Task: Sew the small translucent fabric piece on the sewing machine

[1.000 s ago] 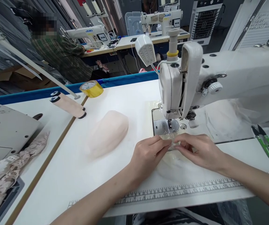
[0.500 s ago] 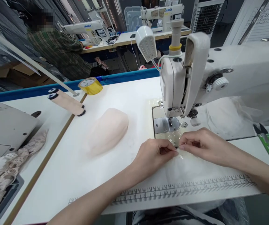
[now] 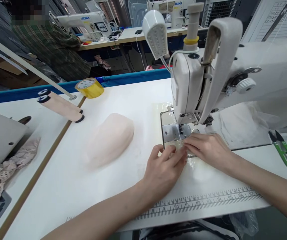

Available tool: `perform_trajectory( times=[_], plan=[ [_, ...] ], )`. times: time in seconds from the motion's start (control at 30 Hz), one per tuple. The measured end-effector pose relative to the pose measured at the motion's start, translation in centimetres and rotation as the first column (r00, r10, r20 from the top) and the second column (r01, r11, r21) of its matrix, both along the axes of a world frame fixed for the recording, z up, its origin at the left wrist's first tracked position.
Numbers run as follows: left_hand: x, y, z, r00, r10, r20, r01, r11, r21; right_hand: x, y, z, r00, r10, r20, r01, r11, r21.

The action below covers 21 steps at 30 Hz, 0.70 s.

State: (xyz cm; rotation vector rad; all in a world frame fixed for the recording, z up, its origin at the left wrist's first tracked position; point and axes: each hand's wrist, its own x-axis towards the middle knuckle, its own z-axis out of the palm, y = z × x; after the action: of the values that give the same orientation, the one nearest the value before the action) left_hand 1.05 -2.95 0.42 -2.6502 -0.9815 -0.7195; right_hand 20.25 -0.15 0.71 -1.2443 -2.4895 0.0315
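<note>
My left hand is at the front edge of the sewing machine's needle plate. Its thumb and forefinger are closed together near my right fingertips, while the other fingers are bent and spaced apart. My right hand reaches in from the right with its fingers pressed together, just in front of the needle area. Whatever lies between the fingertips is too small or hidden to make out. Shiny clear film shows on the machine bed beneath the hands. A pale pink moulded cup rests left of the machine.
Green thread snips and pale sheer fabric are on the right. Yellow tape and pinkish rolls lie at back left. A ruler strip runs along the front edge. Another person sits beyond the table.
Both hands have moved slightly up toward the needle plate and closer together. My left hand's outer fingers have lifted and spread. The whole view has shifted a little.
</note>
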Motion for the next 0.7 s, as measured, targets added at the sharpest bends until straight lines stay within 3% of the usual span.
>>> perform_trajectory(
  times=[0.13, 0.2, 0.4, 0.7],
  plan=[
    [0.0, -0.2, 0.2, 0.998, 0.019, -0.060, -0.021, 0.999, -0.028, 0.2, -0.6, 0.0, 0.997, -0.015, 0.081, -0.006, 0.967, 0.256],
    [0.1, 0.1, 0.2, 0.997, 0.038, -0.067, -0.043, 0.997, -0.066, 0.2, -1.0, 0.1, 0.996, -0.027, 0.088, -0.001, 0.952, 0.306],
    [0.3, 1.0, 0.1, 0.995, 0.077, -0.062, -0.083, 0.992, -0.095, 0.2, -0.6, 0.0, 0.958, -0.148, 0.245, 0.083, 0.963, 0.258],
    [0.4, 1.1, 0.1, 0.992, 0.098, -0.081, -0.103, 0.993, -0.062, 0.4, 0.4, -0.3, 0.946, -0.164, 0.281, 0.095, 0.965, 0.243]
  ],
)
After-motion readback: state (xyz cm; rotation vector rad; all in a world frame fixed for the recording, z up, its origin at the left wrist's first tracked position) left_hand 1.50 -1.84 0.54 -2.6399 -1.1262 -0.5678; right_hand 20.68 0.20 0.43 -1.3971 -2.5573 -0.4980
